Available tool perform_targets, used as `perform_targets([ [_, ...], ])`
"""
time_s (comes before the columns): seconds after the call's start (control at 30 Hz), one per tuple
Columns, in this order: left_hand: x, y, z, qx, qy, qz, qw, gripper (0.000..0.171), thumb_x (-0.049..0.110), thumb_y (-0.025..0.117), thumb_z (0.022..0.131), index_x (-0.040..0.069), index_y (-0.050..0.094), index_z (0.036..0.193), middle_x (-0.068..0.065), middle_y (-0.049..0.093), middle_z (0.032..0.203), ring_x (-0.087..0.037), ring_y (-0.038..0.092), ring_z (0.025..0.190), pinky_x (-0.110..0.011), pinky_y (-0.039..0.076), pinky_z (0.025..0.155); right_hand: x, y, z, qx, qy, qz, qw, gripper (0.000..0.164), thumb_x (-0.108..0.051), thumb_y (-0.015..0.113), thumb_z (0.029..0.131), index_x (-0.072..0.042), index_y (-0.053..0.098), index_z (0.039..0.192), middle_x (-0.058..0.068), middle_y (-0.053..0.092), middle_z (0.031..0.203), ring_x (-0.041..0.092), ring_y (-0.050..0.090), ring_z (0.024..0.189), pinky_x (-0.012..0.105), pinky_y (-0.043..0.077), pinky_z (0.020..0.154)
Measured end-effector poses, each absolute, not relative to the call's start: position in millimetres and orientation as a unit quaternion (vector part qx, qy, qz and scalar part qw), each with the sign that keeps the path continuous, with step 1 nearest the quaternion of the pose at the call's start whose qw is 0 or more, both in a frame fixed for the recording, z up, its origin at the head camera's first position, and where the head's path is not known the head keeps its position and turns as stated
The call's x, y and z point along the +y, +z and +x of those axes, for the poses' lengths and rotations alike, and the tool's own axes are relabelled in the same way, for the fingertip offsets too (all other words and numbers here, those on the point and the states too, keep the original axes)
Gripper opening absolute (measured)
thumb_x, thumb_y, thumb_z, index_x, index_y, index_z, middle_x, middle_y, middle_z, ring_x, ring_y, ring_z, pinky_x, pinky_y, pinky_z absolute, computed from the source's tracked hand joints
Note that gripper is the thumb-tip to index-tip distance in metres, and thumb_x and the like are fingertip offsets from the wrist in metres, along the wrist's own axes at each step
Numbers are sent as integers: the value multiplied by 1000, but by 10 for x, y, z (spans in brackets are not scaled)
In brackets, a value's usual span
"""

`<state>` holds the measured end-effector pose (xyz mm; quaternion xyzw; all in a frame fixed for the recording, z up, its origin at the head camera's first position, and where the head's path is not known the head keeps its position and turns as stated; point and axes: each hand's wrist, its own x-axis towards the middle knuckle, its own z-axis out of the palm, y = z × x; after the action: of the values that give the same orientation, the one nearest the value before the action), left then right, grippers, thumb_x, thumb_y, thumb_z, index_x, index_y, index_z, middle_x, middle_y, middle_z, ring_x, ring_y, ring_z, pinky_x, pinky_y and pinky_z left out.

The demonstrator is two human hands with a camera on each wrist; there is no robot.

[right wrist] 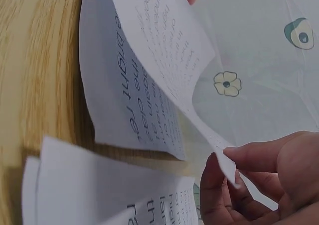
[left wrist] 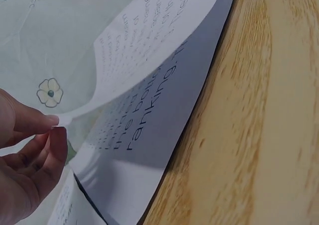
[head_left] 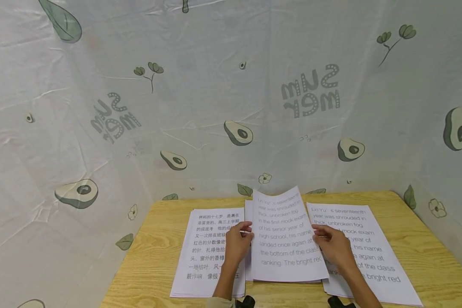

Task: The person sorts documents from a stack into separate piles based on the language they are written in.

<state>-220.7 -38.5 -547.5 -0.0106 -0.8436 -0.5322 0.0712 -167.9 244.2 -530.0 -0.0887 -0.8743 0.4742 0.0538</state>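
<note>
Between both hands a printed sheet of paper (head_left: 282,244) with English text is held up, bowed along its length. My left hand (head_left: 238,240) pinches its left edge between thumb and fingers, as the left wrist view shows. The right edge is pinched by my right hand (head_left: 334,248), with a corner of paper poking past the fingers (right wrist: 249,155) in the right wrist view. Under the raised sheet lies another printed sheet (left wrist: 149,155) on the table, mostly covered in the head view.
A stack of sheets with Chinese text (head_left: 200,256) lies at the left on the wooden table (head_left: 138,256). To the right is a stack with English text (head_left: 385,265). Behind the table hangs a pale curtain (head_left: 200,98) printed with avocados.
</note>
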Motion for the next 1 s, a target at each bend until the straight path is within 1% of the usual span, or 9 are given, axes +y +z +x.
perform_targets([
  [0.2, -302, -5491, -2208, -815, -576, -20, 63, 34, -6, 75, 90, 2, 78, 122, -6, 75, 99, -7, 67, 78, -20, 59, 62, 2572, -5306, -1650, -867, 484, -104, 44, 43, -14, 67, 104, 0, 65, 144, 21, 71, 129, 32, 72, 114, 15, 50, 79],
  [0.37, -188, -5510, -2197, -812, -579, -23, 63, 33, -5, 76, 89, 4, 79, 121, -3, 75, 98, -5, 65, 77, -18, 57, 65, 2715, -5320, -1616, -865, 486, -121, 36, 45, -15, 66, 104, 0, 64, 145, 20, 70, 129, 22, 70, 107, 15, 51, 77],
  [0.47, -110, -5529, -2191, -806, -588, -27, 61, 34, -6, 76, 88, 3, 79, 121, -5, 75, 98, -5, 64, 77, -19, 58, 64, 2811, -5337, -1587, -862, 489, -132, 30, 46, -16, 65, 104, 0, 62, 147, 22, 69, 131, 15, 67, 102, 16, 54, 75],
  [0.7, 100, -5562, -2154, -801, -597, -24, 39, 34, -5, 76, 90, 6, 79, 122, -6, 75, 100, -4, 65, 78, -19, 60, 64, 3062, -5360, -1524, -850, 507, -141, 9, 51, -20, 64, 107, 1, 55, 153, 23, 64, 138, 5, 61, 97, 17, 56, 76],
  [0.83, 230, -5572, -2124, -796, -603, -25, 31, 34, -4, 76, 90, 7, 79, 122, -5, 75, 100, -4, 65, 78, -18, 59, 66, 3228, -5380, -1478, -844, 519, -137, 2, 54, -22, 64, 108, 3, 53, 154, 17, 66, 133, -1, 60, 94, 17, 57, 78],
  [1.0, 410, -5585, -2096, -782, -622, -24, 30, 33, -6, 76, 89, 7, 80, 119, -4, 75, 97, -3, 65, 76, -18, 59, 64, 3460, -5398, -1413, -842, 524, -130, -5, 58, -26, 65, 108, 5, 51, 155, 2, 69, 123, -6, 60, 92, 18, 57, 79],
])
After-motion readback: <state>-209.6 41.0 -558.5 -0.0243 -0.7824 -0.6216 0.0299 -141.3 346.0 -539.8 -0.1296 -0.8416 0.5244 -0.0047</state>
